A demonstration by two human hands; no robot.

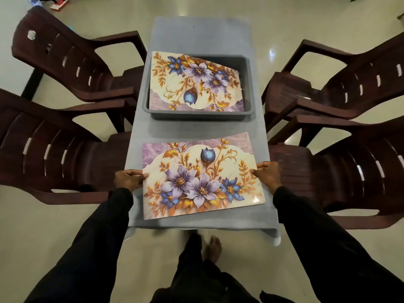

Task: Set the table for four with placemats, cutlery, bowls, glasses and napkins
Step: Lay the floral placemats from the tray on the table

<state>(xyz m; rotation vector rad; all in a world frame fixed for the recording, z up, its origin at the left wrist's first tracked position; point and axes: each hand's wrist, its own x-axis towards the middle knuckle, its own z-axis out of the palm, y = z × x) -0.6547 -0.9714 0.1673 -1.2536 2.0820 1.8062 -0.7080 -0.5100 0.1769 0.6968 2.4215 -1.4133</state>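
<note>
**Dark sleeves point(105, 226) reach in, and the placemat point(201, 178) sits askew**

Below the sleeves a bare foot point(213, 248) stands at the near end of the narrow table point(196, 125), which is covered in grey cloth. The left hand point(129, 179) pinches the placemat's left short edge, thumb on top. The right hand point(267, 173) has its fingers curled on the right short edge. The floral placemat is at the near end of the table, turned out of line with the table's sides. I cannot tell whether it lies flat or is held just above the cloth.

The main risk is that it goes down crooked. Its near right corner is already close to the table's right side, and let go like this it would likely overhang and be easy to knock. Pushing it straight while it rests on the cloth could drag and bunch the cloth.

Space is the second worry. The grey tub point(196, 115) takes up the middle of the table, with a second placemat point(192, 82) leaning in it, one end over the left rim. That placemat hides whatever lies beneath, so no cutlery, bowls, glasses or napkins can be seen. With one placemat nearly as wide as the table, four settings probably will not fit unless the tub is moved. Dark chairs point(65, 149) stand close on both sides, and an elbow could catch one.
</note>
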